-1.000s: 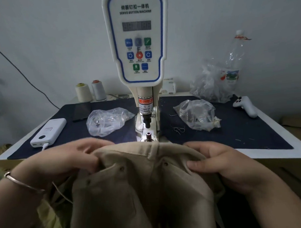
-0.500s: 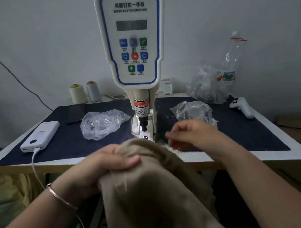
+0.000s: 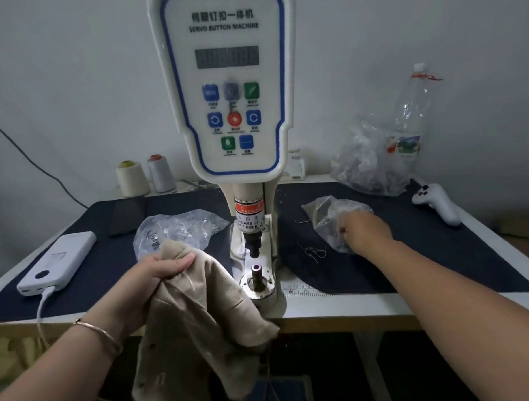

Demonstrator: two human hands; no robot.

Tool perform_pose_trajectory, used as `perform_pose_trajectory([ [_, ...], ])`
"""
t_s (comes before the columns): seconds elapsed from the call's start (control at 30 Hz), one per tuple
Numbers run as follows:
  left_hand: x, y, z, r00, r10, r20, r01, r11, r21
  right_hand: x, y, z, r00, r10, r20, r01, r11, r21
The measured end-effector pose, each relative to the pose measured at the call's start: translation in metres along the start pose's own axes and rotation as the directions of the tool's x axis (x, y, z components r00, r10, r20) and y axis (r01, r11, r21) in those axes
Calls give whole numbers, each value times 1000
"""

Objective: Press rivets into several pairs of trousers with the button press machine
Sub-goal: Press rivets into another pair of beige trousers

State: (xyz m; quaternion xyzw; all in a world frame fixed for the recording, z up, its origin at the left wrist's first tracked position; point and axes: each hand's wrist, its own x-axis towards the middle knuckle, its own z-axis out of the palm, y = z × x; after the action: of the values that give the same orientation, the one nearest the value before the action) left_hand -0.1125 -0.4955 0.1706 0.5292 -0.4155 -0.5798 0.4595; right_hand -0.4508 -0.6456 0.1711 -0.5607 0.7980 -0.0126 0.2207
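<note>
The white button press machine (image 3: 229,90) stands at the table's middle, its lower die (image 3: 256,269) lit and bare under the punch. Beige trousers (image 3: 201,316) hang over the table's front edge just left of the die. My left hand (image 3: 160,270) is shut on a bunched fold of them. My right hand (image 3: 363,231) reaches to the right of the machine, its fingertips pushed into a clear plastic bag of rivets (image 3: 326,216). Whether those fingers hold a rivet is hidden by the bag.
A second clear bag (image 3: 180,227) lies left of the machine. A white power bank (image 3: 58,263) with cable sits at the left edge, near a dark phone (image 3: 126,217). Two thread cones (image 3: 145,177), a plastic bottle (image 3: 410,117), a larger bag and a white controller (image 3: 437,203) stand behind.
My right hand let go of the trousers and moved right into the rivet bag. My left hand pulled the bunched trousers left, uncovering the lower die.
</note>
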Motion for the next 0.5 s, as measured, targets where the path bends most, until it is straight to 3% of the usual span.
perform_pose_trajectory([
  [0.1, 11, -8, 7, 998, -65, -22, 65, 998, -13, 4, -5, -6, 1000, 16, 27, -14, 998, -60],
  [0.2, 22, -15, 12, 992, -115, -55, 114, 993, -11, -2, 0, -5, 997, -82, 0, 81, 984, -161],
  [0.3, 26, -19, 12, 990, -114, -87, 116, 993, 23, -10, 2, -6, 973, -208, -104, 189, 967, -173],
  [0.5, 26, -27, 6, 989, -103, -103, 102, 995, -21, -24, -2, -10, 968, -231, -95, 206, 954, -219],
])
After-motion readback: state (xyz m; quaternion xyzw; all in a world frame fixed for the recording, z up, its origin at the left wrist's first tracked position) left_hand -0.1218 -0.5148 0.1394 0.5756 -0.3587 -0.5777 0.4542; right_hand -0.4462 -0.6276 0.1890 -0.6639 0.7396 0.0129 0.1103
